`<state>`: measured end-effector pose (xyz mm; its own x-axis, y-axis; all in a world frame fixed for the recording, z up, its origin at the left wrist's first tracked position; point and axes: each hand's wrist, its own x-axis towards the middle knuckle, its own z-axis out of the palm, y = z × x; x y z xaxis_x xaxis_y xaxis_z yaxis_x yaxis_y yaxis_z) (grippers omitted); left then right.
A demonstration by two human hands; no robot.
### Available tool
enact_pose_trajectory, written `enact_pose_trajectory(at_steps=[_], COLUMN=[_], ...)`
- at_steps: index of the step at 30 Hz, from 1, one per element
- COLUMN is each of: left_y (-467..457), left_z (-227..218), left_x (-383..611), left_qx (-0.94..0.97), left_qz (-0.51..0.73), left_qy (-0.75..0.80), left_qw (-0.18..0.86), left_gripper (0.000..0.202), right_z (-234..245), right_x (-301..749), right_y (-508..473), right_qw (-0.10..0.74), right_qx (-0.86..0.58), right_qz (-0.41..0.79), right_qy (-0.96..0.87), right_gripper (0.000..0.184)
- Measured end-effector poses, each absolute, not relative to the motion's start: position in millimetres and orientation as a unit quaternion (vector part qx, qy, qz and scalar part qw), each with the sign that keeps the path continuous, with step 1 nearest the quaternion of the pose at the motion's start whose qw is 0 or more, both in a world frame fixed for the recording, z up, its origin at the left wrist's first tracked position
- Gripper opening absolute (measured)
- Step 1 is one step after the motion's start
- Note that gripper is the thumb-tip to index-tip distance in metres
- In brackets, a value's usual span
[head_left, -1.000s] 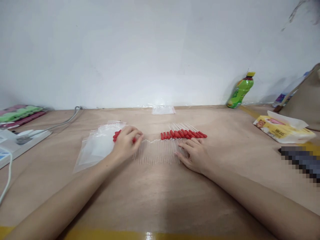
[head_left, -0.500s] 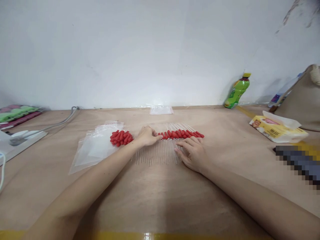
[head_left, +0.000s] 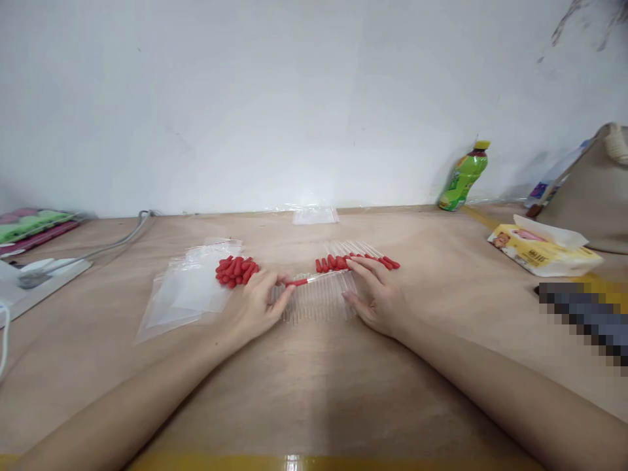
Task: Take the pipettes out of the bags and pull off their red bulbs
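Tape [head_left: 220, 462], yellow, crosses the near edge of the bench [head_left: 294, 405]. Beyond it, the left hand [head_left: 260, 304] pinches 1 red-capped tube [head_left: 307, 280] by its cap, and its clear end reaches the right hand [head_left: 380, 301]; whether that hand grips it I cannot tell. Beneath lie clear tubes [head_left: 314, 305] side by side, with a row of similar capped tubes [head_left: 338, 263] just behind and a heap of red caps [head_left: 237, 271] to the left. Flat, see-through zip bags [head_left: 196, 288] overlap beside the heap. Right, a yellow tissue pack [head_left: 542, 256] has 1 tissue [head_left: 554, 229] sticking out; its dark lettering is too small to read. Farther back, a green-labelled bottle [head_left: 464, 181] shows dark liquid at its neck, its label unreadable, and a tan bag [head_left: 589, 196] hides part of a clear bottle [head_left: 557, 175].
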<state>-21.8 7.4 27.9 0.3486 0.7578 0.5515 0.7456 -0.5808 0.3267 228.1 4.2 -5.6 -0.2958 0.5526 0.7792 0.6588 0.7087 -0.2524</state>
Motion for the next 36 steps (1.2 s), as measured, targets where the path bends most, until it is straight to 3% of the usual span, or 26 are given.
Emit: enact_pose_trajectory(at_steps=[5,12,17,22,30,36], left_y=[-1,-6,-3,2,3,1], left_z=[11,12,12,5,5,8], left_x=[-18,-11,-2,5,8,8], left_qx=[0.866,0.874,0.895,0.902,0.901,0.919], left_qz=[0.346,0.357,0.341,0.356,0.357,0.321], left_qy=[0.359,0.326,0.277,0.216,0.199,0.182], left_qw=[-0.041,-0.049,-0.082,-0.113,-0.146,-0.136], left_gripper=[0.009,0.010,0.031,0.018,0.023,0.015], right_z=[-6,-5,-4,-2,-6,-13], right_x=[227,222,220,217,211,213], right_y=[2,0,-1,-4,-3,-1], right_qw=[0.386,0.363,0.369,0.357,0.371,0.391], right_qx=[-0.324,-0.293,-0.289,-0.287,-0.266,-0.209], right_qz=[-0.083,-0.092,-0.096,-0.087,-0.072,-0.028], right_qy=[-0.860,-0.880,-0.878,-0.885,-0.887,-0.896], right_gripper=[0.046,0.017,0.017,0.018,0.019,0.016])
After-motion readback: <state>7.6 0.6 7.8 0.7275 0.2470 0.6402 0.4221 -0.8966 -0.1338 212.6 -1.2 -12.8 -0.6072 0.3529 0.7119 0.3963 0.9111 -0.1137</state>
